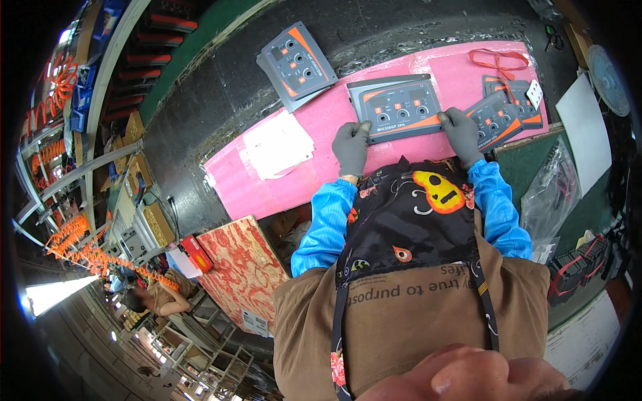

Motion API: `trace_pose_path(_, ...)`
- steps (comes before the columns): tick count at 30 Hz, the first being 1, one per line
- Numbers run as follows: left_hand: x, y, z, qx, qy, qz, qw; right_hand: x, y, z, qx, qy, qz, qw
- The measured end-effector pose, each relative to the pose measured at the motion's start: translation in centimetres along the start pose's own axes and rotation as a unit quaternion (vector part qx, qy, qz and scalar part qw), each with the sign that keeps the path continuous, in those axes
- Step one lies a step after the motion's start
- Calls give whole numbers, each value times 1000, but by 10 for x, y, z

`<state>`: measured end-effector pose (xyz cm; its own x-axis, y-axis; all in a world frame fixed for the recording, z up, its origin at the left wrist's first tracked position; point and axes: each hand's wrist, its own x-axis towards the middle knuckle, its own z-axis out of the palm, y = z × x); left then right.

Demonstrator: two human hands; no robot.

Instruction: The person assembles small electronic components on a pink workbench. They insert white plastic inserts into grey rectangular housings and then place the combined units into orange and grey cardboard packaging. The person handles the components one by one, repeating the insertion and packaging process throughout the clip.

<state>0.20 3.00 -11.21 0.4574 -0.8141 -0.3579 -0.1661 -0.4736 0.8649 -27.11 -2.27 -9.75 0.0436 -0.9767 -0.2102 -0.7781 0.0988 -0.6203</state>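
A grey control panel [401, 107] with orange stripes and round holes lies in front of me on a pink sheet [231, 167]. My left hand [351, 150], in a grey glove, grips its near left corner with the thumb on top. At its near right corner my right hand [463, 136], also gloved, pinches the edge in the same way. Another grey panel edge shows beneath its far side. Beside my right hand, several similar panels [493, 120] lie overlapped. To the far left a small stack of such panels [298, 65] rests partly on the dark table.
White paper sheets [277, 145] lie left of my left hand. A red strap [498, 61] lies at the far right, near scissors [554, 38]. Clear plastic bags [552, 190] are on the right. A red box [195, 255] and a red-patterned board [241, 267] sit left; a person [170, 297] is beyond.
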Motion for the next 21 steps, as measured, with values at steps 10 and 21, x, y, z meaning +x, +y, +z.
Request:
trace_pose_path(10,9,14,-10,209,-49,34,976,5,2,-3,-48,-20,-27,998)
trace_pose_path(21,55,45,-28,415,-193,92,884,45,-26,-44,-359,-186,-112,908)
